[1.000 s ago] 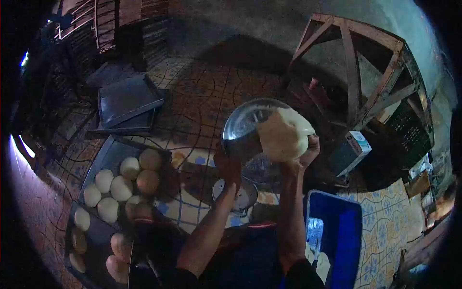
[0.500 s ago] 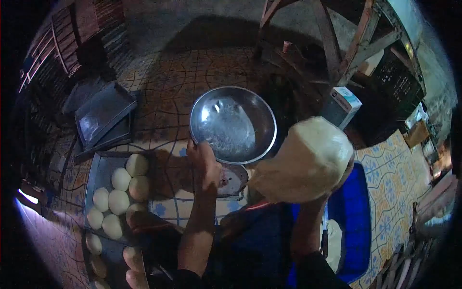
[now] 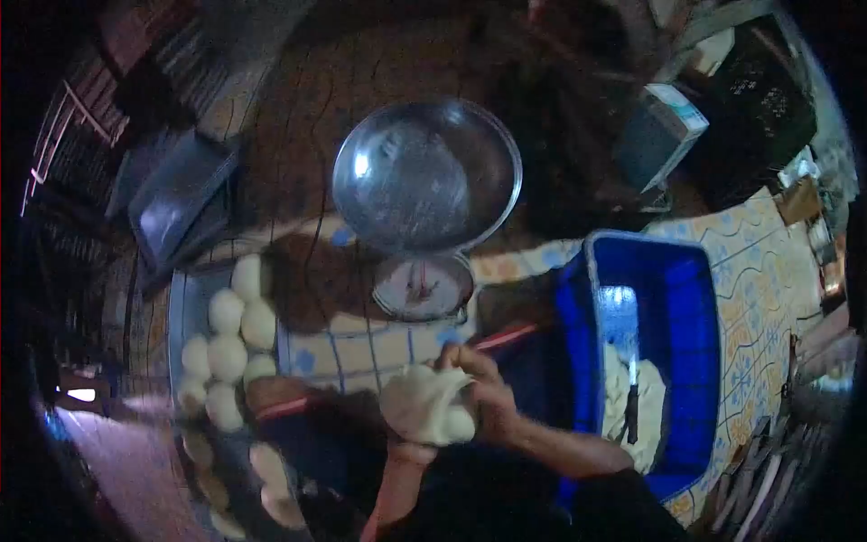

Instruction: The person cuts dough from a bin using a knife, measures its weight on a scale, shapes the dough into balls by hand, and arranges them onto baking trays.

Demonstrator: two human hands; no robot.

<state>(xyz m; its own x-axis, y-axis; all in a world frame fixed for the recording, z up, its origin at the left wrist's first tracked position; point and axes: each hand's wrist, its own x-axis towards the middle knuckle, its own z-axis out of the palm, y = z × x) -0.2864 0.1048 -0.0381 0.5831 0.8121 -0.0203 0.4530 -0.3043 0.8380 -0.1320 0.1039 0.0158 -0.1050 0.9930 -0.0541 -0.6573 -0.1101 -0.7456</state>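
A lump of pale dough is held between my two hands, close to my body. My left hand supports it from below, its fingers mostly hidden behind the dough. From the right side my right hand grips the dough, fingers curled at its upper edge. A smaller rounded bulge shows at the dough's lower right. To the right, a blue tub contains more dough with a dark-handled blade on it. Several round dough balls lie on a metal tray to the left.
A wide metal bowl stands ahead, with a weighing scale pan or plate-like piece just nearer. Stacked dark trays are at the far left. A grey box stands at the back right on the patterned floor.
The large dough mass has left my right hand, and more dough now shows in the blue tub. My left hand has left the bowl's rim. Both hands have come together around a smaller lump.
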